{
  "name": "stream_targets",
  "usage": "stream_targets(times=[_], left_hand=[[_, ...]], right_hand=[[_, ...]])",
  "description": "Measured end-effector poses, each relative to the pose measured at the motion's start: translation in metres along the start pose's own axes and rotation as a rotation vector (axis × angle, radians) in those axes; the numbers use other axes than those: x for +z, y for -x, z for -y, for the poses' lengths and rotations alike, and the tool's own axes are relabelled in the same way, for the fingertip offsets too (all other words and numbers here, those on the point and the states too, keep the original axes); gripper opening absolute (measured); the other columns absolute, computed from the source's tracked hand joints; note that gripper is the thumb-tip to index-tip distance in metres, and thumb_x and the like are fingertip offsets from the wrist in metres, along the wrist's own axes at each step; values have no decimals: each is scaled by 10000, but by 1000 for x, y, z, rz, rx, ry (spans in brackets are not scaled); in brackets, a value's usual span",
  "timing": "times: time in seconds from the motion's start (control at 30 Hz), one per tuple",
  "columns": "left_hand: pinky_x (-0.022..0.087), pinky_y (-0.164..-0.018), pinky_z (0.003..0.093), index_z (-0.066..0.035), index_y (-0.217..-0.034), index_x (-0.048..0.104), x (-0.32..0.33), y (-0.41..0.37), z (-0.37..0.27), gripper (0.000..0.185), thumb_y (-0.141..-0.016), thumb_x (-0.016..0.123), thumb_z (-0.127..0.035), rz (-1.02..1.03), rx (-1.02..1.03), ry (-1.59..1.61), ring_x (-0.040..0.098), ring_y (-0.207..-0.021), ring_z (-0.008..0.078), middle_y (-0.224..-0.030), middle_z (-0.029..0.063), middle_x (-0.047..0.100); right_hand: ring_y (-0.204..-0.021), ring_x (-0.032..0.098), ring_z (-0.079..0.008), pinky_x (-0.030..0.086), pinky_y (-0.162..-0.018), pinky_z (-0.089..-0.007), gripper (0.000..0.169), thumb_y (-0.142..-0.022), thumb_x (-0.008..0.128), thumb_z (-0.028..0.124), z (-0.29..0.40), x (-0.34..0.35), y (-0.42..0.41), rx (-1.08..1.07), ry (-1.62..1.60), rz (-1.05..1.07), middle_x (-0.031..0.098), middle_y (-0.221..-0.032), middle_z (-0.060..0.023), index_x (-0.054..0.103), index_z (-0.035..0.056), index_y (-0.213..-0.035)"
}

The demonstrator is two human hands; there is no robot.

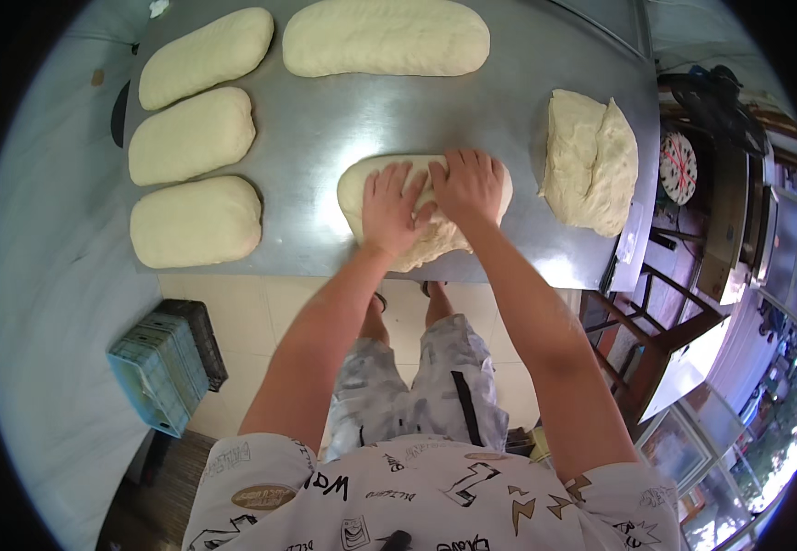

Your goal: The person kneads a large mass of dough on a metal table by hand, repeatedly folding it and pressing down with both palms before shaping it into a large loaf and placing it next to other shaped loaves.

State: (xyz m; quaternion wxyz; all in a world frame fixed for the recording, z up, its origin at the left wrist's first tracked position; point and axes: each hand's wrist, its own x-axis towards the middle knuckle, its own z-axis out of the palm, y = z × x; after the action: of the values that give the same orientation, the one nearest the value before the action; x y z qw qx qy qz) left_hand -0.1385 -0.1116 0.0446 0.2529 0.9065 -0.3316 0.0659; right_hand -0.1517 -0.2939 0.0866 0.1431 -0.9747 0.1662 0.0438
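Note:
A thick log of pale dough lies crosswise near the table's front edge, under both of my hands. My left hand rests on its middle with the fingers spread and the thumb towards the right. Over the right part lies my right hand, its fingers bent down over the dough's far side. The two hands are close together. Towards me the dough has a rough, loose flap that reaches the table edge. My palms hide much of the surface.
The metal table bears several smooth logs: one at the far side, others stacked along the left. A rough folded dough slab lies right. Crates stand on the floor at left, a wooden-framed piece of furniture at right.

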Motion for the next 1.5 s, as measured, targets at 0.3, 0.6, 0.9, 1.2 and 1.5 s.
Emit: stream_targets(times=[0.3, 0.6, 0.9, 1.2, 1.5], left_hand=[[396, -1178, 667, -177, -1501, 680, -20, 49, -15, 600, -970, 726, -452, 54, 33, -9, 536, -1489, 417, -1646, 154, 580], [512, -1073, 550, -158, -1303, 745, -6, -84, 30, 406, -1011, 719, -439, 334, -193, 105, 694, -1260, 433, -1352, 153, 762], [530, -1139, 535, -260, -1560, 642, 20, -147, 20, 695, -1162, 253, -676, 820, -574, 2, 696, -1359, 411, -1459, 148, 755], [425, -1207, 551, -269, -1559, 660, 13, -110, -7, 611, -1159, 344, -607, 612, -546, -47, 675, -1387, 330, -1471, 95, 748], [301, -1249, 624, -122, -1540, 642, 19, 32, -75, 604, -1159, 402, -525, -39, -152, -342, 561, -1498, 380, -1615, 146, 622]], right_hand=[[-1514, 544, -295, 295, -1283, -542, 518, -1006, 561, 427, -3, 61, 86, 6, 41, -499, 675, -1554, -47, 740, 183, -1426], [-1326, 638, -323, 452, -1143, -530, 441, -866, 690, 343, -20, 54, -5, -159, -84, -540, 728, -1346, -60, 767, 144, -1252], [-1147, 653, -249, 469, -1080, -454, 205, -864, 727, 333, -33, 63, -68, -283, -172, -619, 713, -1052, 7, 765, 177, -991], [-1215, 628, -238, 475, -1049, -440, 260, -923, 680, 336, -41, 55, -47, -273, -195, -401, 733, -1149, -3, 789, 159, -1079], [-1470, 563, -258, 455, -1197, -480, 459, -965, 681, 207, -50, -16, 106, -283, -292, -295, 657, -1518, -50, 717, 117, -1414]])
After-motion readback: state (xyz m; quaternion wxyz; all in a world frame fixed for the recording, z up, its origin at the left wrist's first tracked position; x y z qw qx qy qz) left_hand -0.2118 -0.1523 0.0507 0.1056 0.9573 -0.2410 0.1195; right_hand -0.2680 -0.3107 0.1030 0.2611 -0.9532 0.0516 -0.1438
